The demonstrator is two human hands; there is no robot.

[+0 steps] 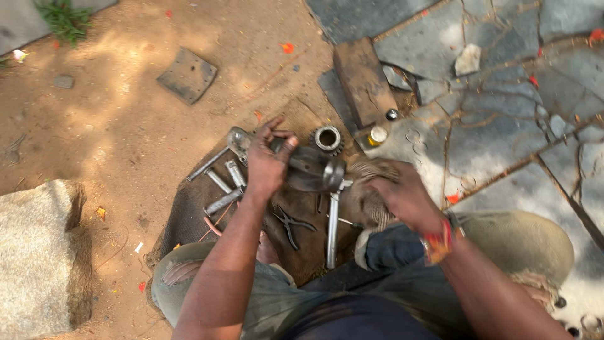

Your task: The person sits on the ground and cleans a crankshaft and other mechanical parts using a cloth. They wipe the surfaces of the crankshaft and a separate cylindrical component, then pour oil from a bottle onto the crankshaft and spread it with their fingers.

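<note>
Holding a dark metal cylindrical part [308,169] above the brown cloth [189,208] on the ground, left hand [267,165] wraps its left end, grip pressed together around it, fingers curled over the top. Part's long axis runs roughly left to right, wider round end pointing right toward the right hand [402,198]. Right hand sits just beside that end, bunching a striped rag [368,182]; grip pinching the rag, looks closed, fingertips hidden. Left hand is the nearer one, already on the part; right touches or nearly touches it through the rag, cannot tell which. Below lie pliers [290,225], a long metal bar [332,230], loose sockets [223,182]; gear ring [328,138] just beyond the part
</note>
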